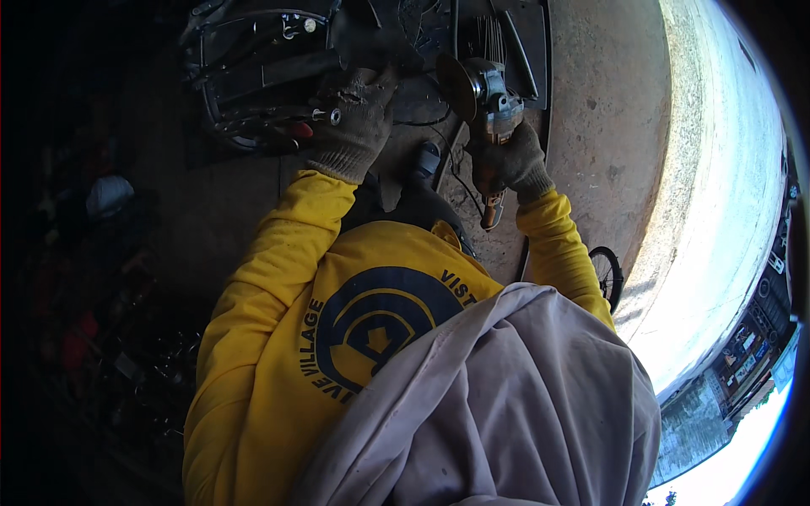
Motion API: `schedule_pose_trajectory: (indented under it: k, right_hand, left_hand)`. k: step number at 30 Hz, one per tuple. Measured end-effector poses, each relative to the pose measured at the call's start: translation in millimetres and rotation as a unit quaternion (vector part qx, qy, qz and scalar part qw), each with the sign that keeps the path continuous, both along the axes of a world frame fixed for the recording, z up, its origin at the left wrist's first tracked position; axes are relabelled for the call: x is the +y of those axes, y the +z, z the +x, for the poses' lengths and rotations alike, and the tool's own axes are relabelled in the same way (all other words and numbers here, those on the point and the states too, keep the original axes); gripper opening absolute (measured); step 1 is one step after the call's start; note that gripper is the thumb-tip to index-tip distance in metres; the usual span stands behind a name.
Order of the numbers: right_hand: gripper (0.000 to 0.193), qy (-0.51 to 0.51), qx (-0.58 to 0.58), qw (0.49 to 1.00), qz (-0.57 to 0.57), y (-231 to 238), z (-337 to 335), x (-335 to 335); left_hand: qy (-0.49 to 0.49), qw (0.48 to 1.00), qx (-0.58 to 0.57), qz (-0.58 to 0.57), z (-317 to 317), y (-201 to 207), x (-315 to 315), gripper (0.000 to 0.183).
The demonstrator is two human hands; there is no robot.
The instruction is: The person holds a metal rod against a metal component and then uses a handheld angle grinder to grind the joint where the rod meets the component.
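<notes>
My right hand [515, 160], in a dark work glove, is wrapped round the body of an angle grinder [499, 103]. The grinder's round disc [456, 88] faces left, toward my other hand. My left hand [354, 122], gloved too, has its fingers curled beside a dark metal frame [209, 80] of bent tubes. A dark, blurred piece [371, 46] lies just beyond those fingers; whether they grip it or something else is hidden. Bolt-like metal ends [334, 117] and a red part [299, 130] show by the left glove.
A dark cable [460, 173] runs on the floor near my shoe [428, 158]. Metal bars [521, 55] lie beyond the grinder. A wheel [606, 274] stands by my right elbow. Dim clutter [135, 363] fills the left side; a bright paved strip [709, 169] runs along the right.
</notes>
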State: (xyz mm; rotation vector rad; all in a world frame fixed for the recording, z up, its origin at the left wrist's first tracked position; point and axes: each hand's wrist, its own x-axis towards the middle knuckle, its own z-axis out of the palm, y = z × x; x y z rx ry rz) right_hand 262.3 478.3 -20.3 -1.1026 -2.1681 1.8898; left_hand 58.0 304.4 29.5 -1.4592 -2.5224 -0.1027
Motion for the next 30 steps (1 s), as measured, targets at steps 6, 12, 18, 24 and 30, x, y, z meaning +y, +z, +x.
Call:
schedule_pose_trajectory:
  k: [6, 12, 18, 24, 30]
  right_hand:
    - [0.063, 0.011, -0.031, 0.999, -0.023, -3.6, 0.4, 2.9]
    - [0.064, 0.009, -0.015, 1.0, 0.01, -0.3, -1.7, 0.9]
    - [0.063, 0.025, 0.021, 0.999, 0.019, -3.2, 1.5, 1.8]
    - [0.055, 0.024, -0.037, 0.997, 0.055, 18.7, -7.6, -2.1]
    - [0.058, 0.036, -0.049, 0.997, 0.044, 25.5, -12.5, 0.1]
  left_hand:
    - [-0.024, 0.999, -0.02, 0.029, -2.9, 2.6, 0.4, 0.04]
    - [-0.029, 0.997, -0.059, 0.034, -5.1, 0.5, 0.2, 0.039]
    - [-0.031, 0.997, -0.051, 0.057, -5.0, 2.2, 1.9, 0.037]
    - [-0.031, 0.996, -0.048, 0.066, -6.8, -6.9, -0.5, 0.038]
    - [-0.026, 0.995, -0.063, 0.067, -5.1, -3.7, -1.5, 0.039]
